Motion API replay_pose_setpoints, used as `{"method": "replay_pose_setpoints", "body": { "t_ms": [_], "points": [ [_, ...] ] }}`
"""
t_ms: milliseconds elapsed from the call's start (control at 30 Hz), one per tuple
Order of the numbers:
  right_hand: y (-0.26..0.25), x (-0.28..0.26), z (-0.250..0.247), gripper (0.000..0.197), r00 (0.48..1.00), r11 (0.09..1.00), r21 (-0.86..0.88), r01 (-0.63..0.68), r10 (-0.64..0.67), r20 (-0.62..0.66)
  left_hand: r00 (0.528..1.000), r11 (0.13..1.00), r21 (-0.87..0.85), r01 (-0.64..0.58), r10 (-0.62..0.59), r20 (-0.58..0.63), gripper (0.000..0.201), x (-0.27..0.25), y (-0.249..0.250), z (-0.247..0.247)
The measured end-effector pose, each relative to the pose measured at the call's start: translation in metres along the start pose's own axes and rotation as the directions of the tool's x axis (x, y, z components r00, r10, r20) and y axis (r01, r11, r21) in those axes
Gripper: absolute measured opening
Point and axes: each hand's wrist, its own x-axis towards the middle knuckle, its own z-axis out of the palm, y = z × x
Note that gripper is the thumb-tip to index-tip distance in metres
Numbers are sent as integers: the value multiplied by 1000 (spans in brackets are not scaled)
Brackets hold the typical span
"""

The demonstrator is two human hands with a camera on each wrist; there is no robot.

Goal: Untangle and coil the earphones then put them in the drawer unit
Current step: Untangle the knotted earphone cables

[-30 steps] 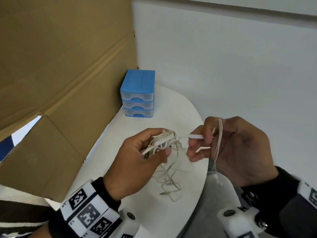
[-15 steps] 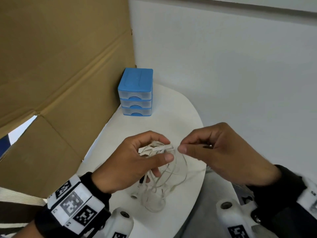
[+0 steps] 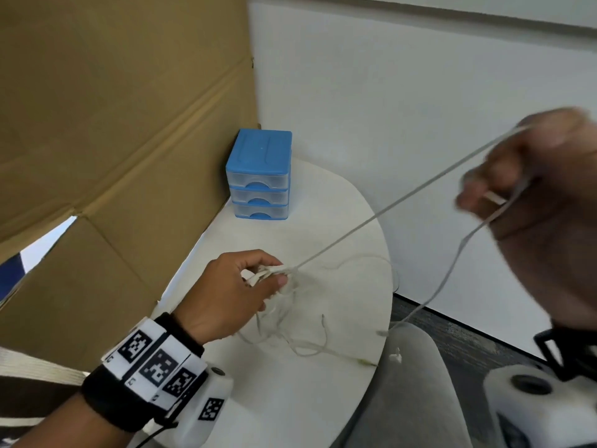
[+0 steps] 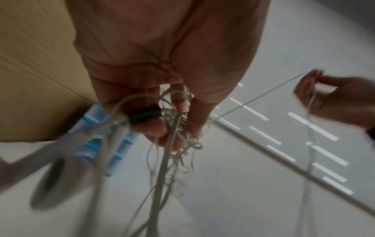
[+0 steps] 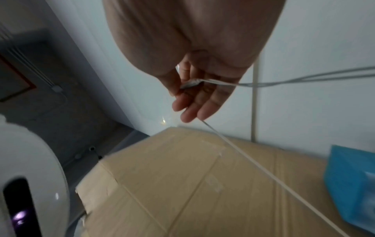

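Fingers of left hand [image 3: 226, 292] pinching tangled earphones [image 3: 284, 286] over table [image 3: 323, 227], right hand [image 3: 529, 202] blurred, raised right, gripping taut cord, drawer unit [image 3: 258, 179] far left, drawers closed, earbuds indistinct

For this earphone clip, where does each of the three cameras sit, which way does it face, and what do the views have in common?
Head: worn high, faces forward and down at the white table; left hand and right hand show.
Left wrist: looks along the left hand's palm at the earphones tangle.
Right wrist: looks along the right hand, which pinches the wire, toward the cardboard.
Shared: all three show the taut wire and the blue drawer unit.
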Motion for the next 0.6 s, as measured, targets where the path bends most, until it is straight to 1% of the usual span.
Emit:
{"method": "replay_pose_setpoints", "body": {
  "t_ms": [33, 67, 100, 133, 167, 200, 233, 300, 333, 367, 400, 433, 467, 500, 533, 567, 600],
  "points": [
    [-2, 5, -19, 17, 999, 1000, -7, 28, -28, -17, 999, 999, 41, 6, -5, -31, 6, 3, -8, -2],
    [-3, 10, -39, 25, 998, 997, -75, 24, -28, -62, 998, 997, 76, 12, -7, -56, 6, 6, -14, -4],
    [-2, 12, -58, 31, 989, 988, -151, 10, -32, -144, 997, 995, 101, 24, -16, -78, 7, 9, -20, -5],
    [-2, 14, -75, 33, 971, 980, -197, -3, -44, -235, 995, 993, 109, 42, -31, -98, 8, 11, -23, -6],
    [0, 15, -86, 33, 956, 978, -208, -17, -45, -289, 993, 994, 96, 58, -47, -112, 9, 12, -23, -6],
    [2, 15, -88, 31, 955, 980, -197, -31, -30, -297, 992, 996, 65, 66, -59, -110, 9, 12, -21, -5],
    [5, 15, -81, 30, 958, 983, -176, -51, -2, -288, 994, 998, 18, 56, -54, -91, 11, 11, -16, -3],
    [11, 13, -49, 24, 958, 990, -31, -141, 128, -258, 999, 995, -96, 3, -7, -40, 15, 8, -2, 1],
    [16, 9, -31, 18, 942, 975, 16, -220, 217, -255, 999, 990, -139, -29, 26, -25, 15, 4, 5, 3],
    [20, 3, -14, 17, 919, 950, 2, -312, 302, -252, 998, 986, -155, -66, 64, -19, 15, 0, 11, 5],
    [27, -4, 1, 19, 898, 916, -90, -391, 358, -258, 994, 984, -141, -107, 105, -19, 15, -4, 16, 6],
    [37, -12, 13, 19, 892, 867, -248, -431, 369, -262, 989, 983, -111, -148, 147, -16, 14, -8, 20, 7],
    [45, -19, 24, 17, 903, 803, -415, -428, 360, -235, 983, 979, -91, -182, 182, -8, 12, -12, 24, 8],
    [54, -26, 33, 19, 917, 732, -556, -393, 359, -175, 979, 974, -94, -204, 205, 3, 10, -16, 28, 9],
    [61, -33, 40, 24, 919, 671, -653, -351, 380, -104, 976, 969, -119, -215, 219, 16, 8, -19, 31, 10],
    [68, -38, 46, 29, 905, 627, -705, -331, 422, -51, 973, 964, -149, -221, 228, 30, 6, -21, 33, 10],
    [72, -41, 50, 31, 882, 599, -726, -338, 471, -22, 970, 959, -166, -230, 239, 39, 4, -22, 35, 10]
  ]
}}
